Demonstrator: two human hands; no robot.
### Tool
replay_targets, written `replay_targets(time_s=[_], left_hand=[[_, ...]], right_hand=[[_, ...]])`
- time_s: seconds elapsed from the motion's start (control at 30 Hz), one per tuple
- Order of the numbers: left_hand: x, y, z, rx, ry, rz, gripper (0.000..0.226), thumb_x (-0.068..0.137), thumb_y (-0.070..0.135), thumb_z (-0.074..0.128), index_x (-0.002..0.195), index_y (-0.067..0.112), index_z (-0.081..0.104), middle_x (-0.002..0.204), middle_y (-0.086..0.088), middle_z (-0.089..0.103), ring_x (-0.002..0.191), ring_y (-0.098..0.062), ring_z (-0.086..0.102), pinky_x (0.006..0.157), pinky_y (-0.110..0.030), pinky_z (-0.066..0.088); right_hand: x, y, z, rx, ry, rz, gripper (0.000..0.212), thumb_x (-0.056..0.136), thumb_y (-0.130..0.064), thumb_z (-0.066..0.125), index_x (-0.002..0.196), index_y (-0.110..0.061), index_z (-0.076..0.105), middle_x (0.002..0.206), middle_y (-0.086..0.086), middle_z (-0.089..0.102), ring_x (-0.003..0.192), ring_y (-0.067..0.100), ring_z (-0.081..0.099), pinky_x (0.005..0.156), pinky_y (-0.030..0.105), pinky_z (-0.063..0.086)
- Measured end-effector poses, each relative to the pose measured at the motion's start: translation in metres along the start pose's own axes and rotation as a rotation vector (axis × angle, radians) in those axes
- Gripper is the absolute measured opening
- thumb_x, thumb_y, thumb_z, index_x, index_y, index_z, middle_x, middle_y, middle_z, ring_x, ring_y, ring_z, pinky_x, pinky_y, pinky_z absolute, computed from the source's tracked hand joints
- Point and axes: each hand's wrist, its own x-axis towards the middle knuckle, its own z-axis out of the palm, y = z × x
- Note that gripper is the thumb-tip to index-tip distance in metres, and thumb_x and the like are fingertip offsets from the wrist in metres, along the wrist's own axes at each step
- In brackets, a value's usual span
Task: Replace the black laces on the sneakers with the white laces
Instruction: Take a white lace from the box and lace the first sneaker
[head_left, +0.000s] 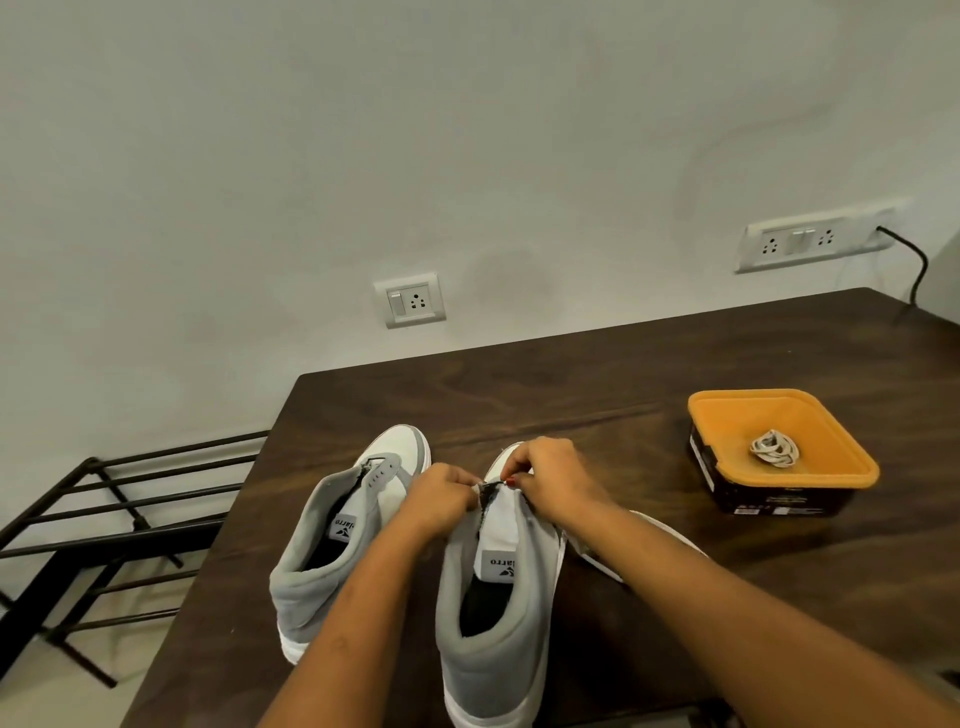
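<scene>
The left hand (441, 496) and right hand (551, 478) pinch the thin black lace (490, 488) on the grey high-top sneaker (493, 623) (coiled white laces (774, 449) at two o'clock); yanking could tip it.

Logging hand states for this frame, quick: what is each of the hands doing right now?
Left hand: closed, pinching the black lace at the right sneaker.
Right hand: closed, pinching the same black lace from the other side.

The scene is lit dimly and evenly, perhaps from overhead. The pale painted wall (467, 130) is rendered greyish-green and grainy. A weak sheen is seen on the dark brown wooden table (571, 395). Straight edges are bowed toward the left and right borders.
</scene>
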Motion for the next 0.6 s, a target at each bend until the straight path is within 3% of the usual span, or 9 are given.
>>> replay_targets(time_s=[0.2,0.37,0.6], left_hand=[[0.000,-0.002,-0.003,-0.191,-0.056,-0.058,0.028,0.079,-0.012,0.048,0.089,0.000,0.071,0.087,-0.022,0.065,0.079,-0.028,0.055,0.073,-0.035,0.041],[0.000,-0.003,-0.005,-0.246,-0.103,-0.060,0.027,0.080,-0.012,0.048,0.087,0.000,0.071,0.086,-0.022,0.065,0.080,-0.029,0.055,0.077,-0.037,0.042],[-0.002,-0.002,-0.006,-0.258,-0.127,-0.052,0.029,0.081,-0.012,0.048,0.086,0.003,0.073,0.089,-0.022,0.069,0.079,-0.029,0.061,0.081,-0.036,0.048]], right_hand=[[-0.003,-0.002,0.001,-0.006,0.052,-0.038,0.018,0.084,-0.016,0.063,0.078,-0.032,0.063,0.084,-0.012,0.067,0.081,0.011,0.062,0.070,0.029,0.051],[-0.009,-0.001,0.005,0.035,0.100,-0.137,0.018,0.084,-0.016,0.063,0.088,-0.027,0.049,0.086,-0.008,0.063,0.068,0.013,0.052,0.058,0.025,0.036],[-0.014,-0.003,0.010,-0.002,0.135,-0.193,0.022,0.089,-0.014,0.057,0.090,-0.024,0.037,0.086,-0.001,0.062,0.072,0.019,0.057,0.063,0.036,0.049]])
